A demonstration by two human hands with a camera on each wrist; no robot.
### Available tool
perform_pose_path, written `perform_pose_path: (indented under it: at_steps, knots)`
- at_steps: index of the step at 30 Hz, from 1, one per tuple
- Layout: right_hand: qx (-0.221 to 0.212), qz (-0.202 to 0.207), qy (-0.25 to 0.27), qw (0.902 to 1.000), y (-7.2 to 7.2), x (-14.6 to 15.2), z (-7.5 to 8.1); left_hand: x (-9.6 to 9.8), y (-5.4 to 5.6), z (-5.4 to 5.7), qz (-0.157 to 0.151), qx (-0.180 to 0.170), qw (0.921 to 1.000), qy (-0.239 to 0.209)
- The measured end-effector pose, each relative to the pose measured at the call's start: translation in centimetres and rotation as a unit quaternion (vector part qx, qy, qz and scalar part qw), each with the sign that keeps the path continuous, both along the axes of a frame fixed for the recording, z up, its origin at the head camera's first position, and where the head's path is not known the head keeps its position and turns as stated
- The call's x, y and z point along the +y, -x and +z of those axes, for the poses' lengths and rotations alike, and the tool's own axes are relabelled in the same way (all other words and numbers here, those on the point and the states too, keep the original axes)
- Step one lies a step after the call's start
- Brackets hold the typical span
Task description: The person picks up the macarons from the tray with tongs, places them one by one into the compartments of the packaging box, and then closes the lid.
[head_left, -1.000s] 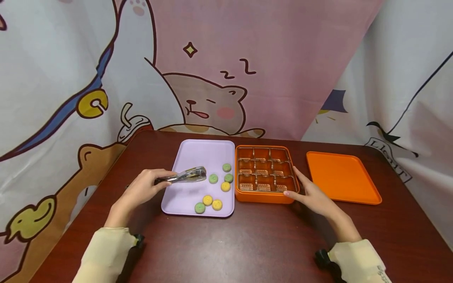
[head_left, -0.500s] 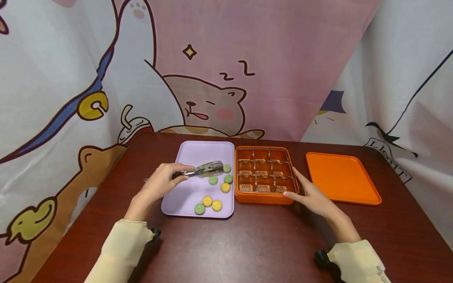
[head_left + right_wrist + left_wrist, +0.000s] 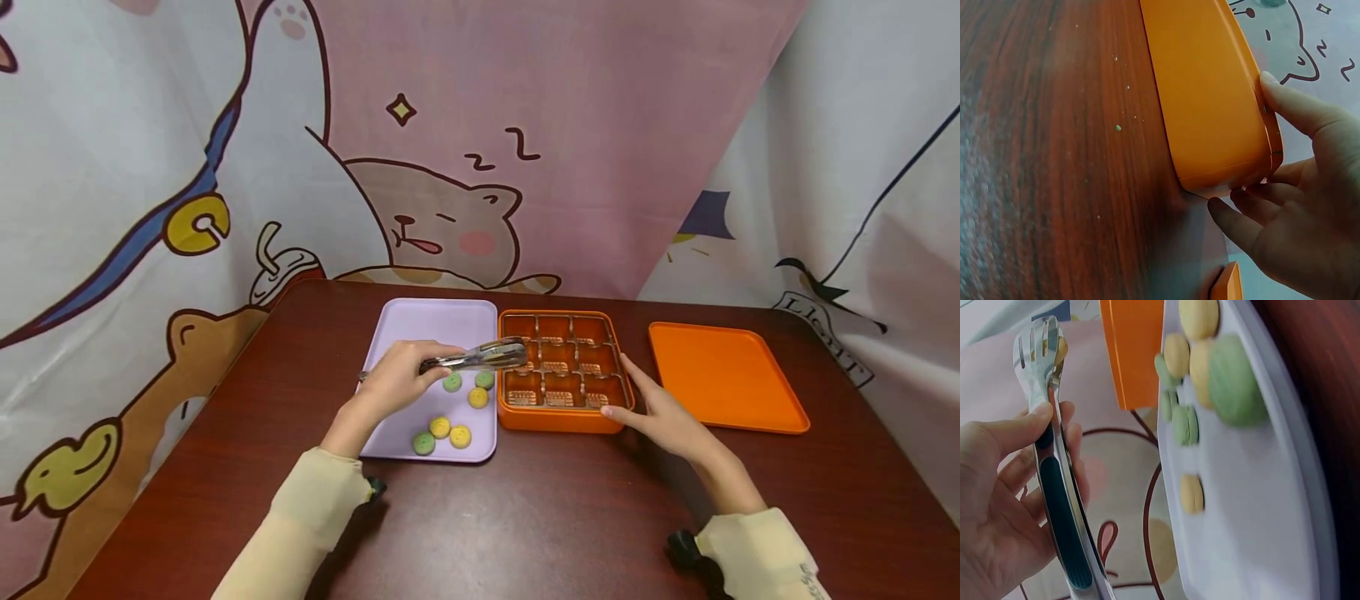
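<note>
My left hand (image 3: 397,379) grips metal serving tongs (image 3: 491,354) with dark green handle grips, their slotted heads over the left side of an orange box (image 3: 558,422). A yellow macaron (image 3: 1061,351) shows partly between the tong heads in the left wrist view. The box holds a clear divided insert with several compartments. At the box's near right corner, my right hand (image 3: 667,421) holds on, thumb on the rim and fingers against the side. Green macarons (image 3: 423,443) and yellow macarons (image 3: 460,437) lie on a lilac tray (image 3: 435,312); the left hand hides some of it.
The lilac tray stands directly left of the box. An orange lid (image 3: 727,379) lies flat to the right, beyond the right hand. All rest on a dark red-brown table (image 3: 510,525), with a cartoon-printed curtain (image 3: 600,150) behind.
My left hand has carried the tongs rightward, from above the middle of the lilac tray to over the box's left edge. The right hand has stayed at the box corner.
</note>
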State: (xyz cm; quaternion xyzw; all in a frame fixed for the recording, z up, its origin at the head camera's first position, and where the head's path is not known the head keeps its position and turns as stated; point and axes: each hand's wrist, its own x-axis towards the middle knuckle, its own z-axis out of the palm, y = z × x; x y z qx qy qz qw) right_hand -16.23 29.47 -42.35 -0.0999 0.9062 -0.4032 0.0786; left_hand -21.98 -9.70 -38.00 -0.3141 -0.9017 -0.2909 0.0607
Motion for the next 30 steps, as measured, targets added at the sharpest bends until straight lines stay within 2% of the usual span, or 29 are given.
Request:
perform_pose_path:
  at_steps: [15, 23, 30]
  knots:
    - [0.0, 0.001, 0.002, 1.0, -0.1, 0.0, 0.3, 5.0, 0.3, 0.2, -0.016, -0.021, 0.9992, 0.03]
    - [-0.003, 0.001, 0.005, 1.0, 0.0, 0.0, 0.4, 6.8, 0.4, 0.1, -0.044, 0.012, 0.9983, 0.036]
    - [-0.005, -0.002, 0.0, 1.0, -0.2, -0.1, 0.3, 8.2, 0.2, -0.4, -0.047, -0.014, 0.9978, 0.045]
